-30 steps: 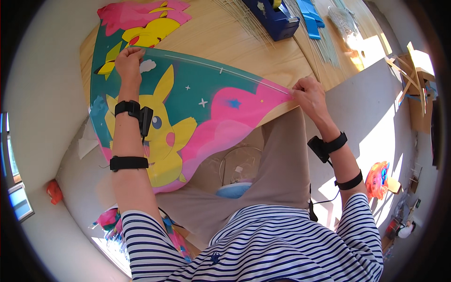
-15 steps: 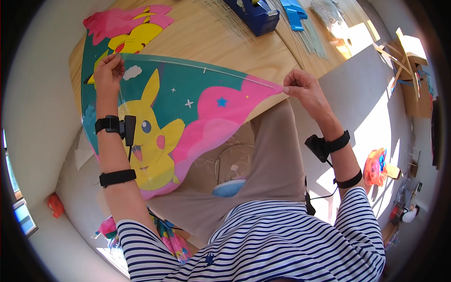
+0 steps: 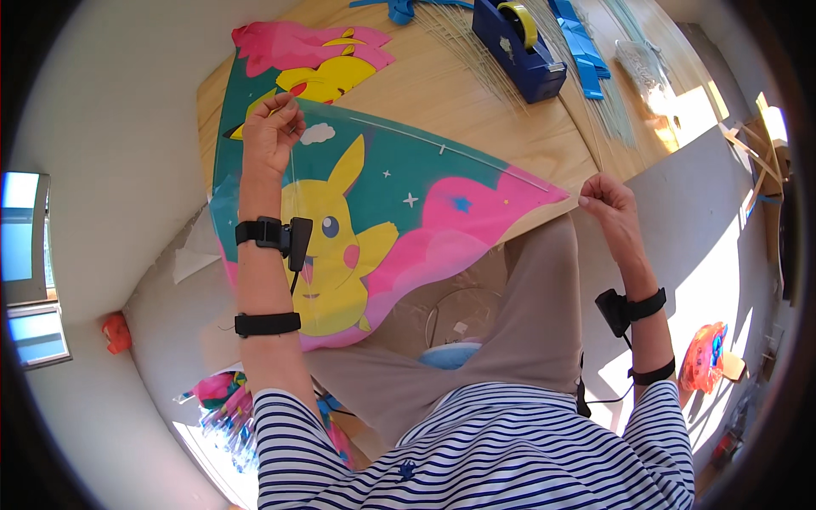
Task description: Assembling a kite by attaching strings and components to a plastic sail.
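A triangular kite sail (image 3: 399, 204) of thin film, green and pink with a yellow cartoon figure, hangs over the table's near edge and my lap. A thin whitish rod lies along its upper edge. My left hand (image 3: 270, 136) pinches the sail's upper left corner, fingers closed. Just beyond the sail's pointed right tip, my right hand (image 3: 610, 212) is held apart from it with thumb and forefinger pressed together. Anything between those fingertips is too small to make out. Another similar sail (image 3: 319, 51) lies on the table behind, partly covered.
On the wooden table (image 3: 442, 76) stand a blue tape dispenser (image 3: 520, 55), blue strips (image 3: 578, 47), thin rods (image 3: 489, 64) and a clear plastic bag (image 3: 642, 72). Colourful film (image 3: 225, 416) is heaped low at left. An orange bag (image 3: 704, 357) sits on the floor at right.
My right hand has let go of the sail's right tip and moved slightly away from it. My left hand still holds its corner. The whole view has shifted, with the scene now further right.
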A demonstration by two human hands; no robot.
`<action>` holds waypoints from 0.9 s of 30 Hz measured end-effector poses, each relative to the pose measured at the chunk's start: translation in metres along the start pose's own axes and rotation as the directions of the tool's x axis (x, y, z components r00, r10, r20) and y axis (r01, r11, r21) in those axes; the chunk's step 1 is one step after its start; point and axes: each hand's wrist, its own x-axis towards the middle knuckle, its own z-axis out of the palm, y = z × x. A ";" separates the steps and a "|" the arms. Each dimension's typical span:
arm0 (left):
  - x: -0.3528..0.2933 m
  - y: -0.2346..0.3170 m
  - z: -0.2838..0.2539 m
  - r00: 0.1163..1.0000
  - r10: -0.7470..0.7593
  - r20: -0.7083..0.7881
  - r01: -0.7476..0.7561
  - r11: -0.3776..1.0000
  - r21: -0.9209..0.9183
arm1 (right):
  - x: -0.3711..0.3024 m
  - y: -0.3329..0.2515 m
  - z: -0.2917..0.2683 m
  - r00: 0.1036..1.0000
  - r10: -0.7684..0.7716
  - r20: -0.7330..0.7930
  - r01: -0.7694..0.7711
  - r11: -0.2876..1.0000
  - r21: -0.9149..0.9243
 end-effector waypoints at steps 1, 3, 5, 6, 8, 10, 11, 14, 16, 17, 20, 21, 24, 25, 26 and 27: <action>-0.003 -0.001 0.001 1.000 -0.001 0.006 0.001 1.000 -0.004 | -0.002 0.000 -0.001 1.000 -0.008 -0.009 0.008 1.000 -0.002; -0.007 0.000 0.002 1.000 0.005 0.022 -0.005 1.000 -0.012 | -0.006 0.000 0.000 1.000 -0.016 -0.021 0.016 1.000 0.003; -0.010 0.000 0.003 0.999 0.004 0.039 -0.003 1.000 -0.026 | -0.009 0.001 0.000 0.999 -0.011 -0.031 0.011 1.000 0.009; -0.011 0.001 0.002 0.999 0.004 0.049 -0.002 0.999 -0.032 | -0.009 0.000 0.000 1.000 -0.015 -0.028 0.015 1.000 0.016; -0.012 0.001 0.005 0.999 0.017 0.041 -0.017 1.000 0.011 | -0.013 0.001 -0.003 1.000 -0.009 -0.030 0.009 1.000 0.019; -0.014 0.006 0.010 0.999 0.036 0.004 -0.036 0.998 0.049 | -0.014 -0.004 -0.001 1.000 0.010 -0.011 -0.009 0.997 0.079; -0.016 0.008 0.015 0.999 0.043 -0.025 -0.041 0.997 0.060 | -0.015 -0.006 -0.001 1.000 0.024 -0.007 -0.023 0.995 0.101; -0.008 0.011 0.006 0.997 0.067 -0.039 -0.062 0.991 0.118 | -0.011 -0.003 0.001 0.999 0.046 -0.005 -0.045 0.988 0.147; 0.000 0.010 0.001 0.996 0.066 -0.056 -0.054 0.980 0.192 | -0.007 -0.002 0.008 0.998 0.056 -0.021 -0.051 0.981 0.188; 0.002 0.010 -0.002 0.995 0.073 -0.071 -0.055 0.973 0.226 | -0.006 -0.004 0.012 0.997 0.069 -0.026 -0.063 0.981 0.185; 0.015 0.001 0.002 0.992 0.087 -0.095 -0.053 0.950 0.306 | 0.000 0.002 0.015 0.992 0.100 -0.072 -0.085 0.979 0.185; 0.020 -0.005 0.006 0.991 0.086 -0.100 -0.049 0.946 0.321 | 0.000 0.002 0.016 0.988 0.118 -0.099 -0.100 0.981 0.166; 0.026 -0.006 0.003 0.985 0.102 -0.136 -0.037 0.911 0.410 | 0.011 0.009 0.021 0.989 0.086 -0.122 -0.074 0.993 0.096; 0.027 -0.008 0.006 0.984 0.104 -0.143 -0.030 0.896 0.443 | 0.014 0.013 0.023 0.990 0.065 -0.129 -0.057 0.996 0.065; 0.029 -0.011 0.009 0.982 0.115 -0.152 -0.035 0.894 0.446 | 0.015 0.015 0.025 0.988 0.067 -0.140 -0.061 0.997 0.050; 0.030 -0.015 0.012 0.979 0.126 -0.161 -0.041 0.892 0.450 | 0.016 0.016 0.027 0.986 0.069 -0.151 -0.065 0.997 0.034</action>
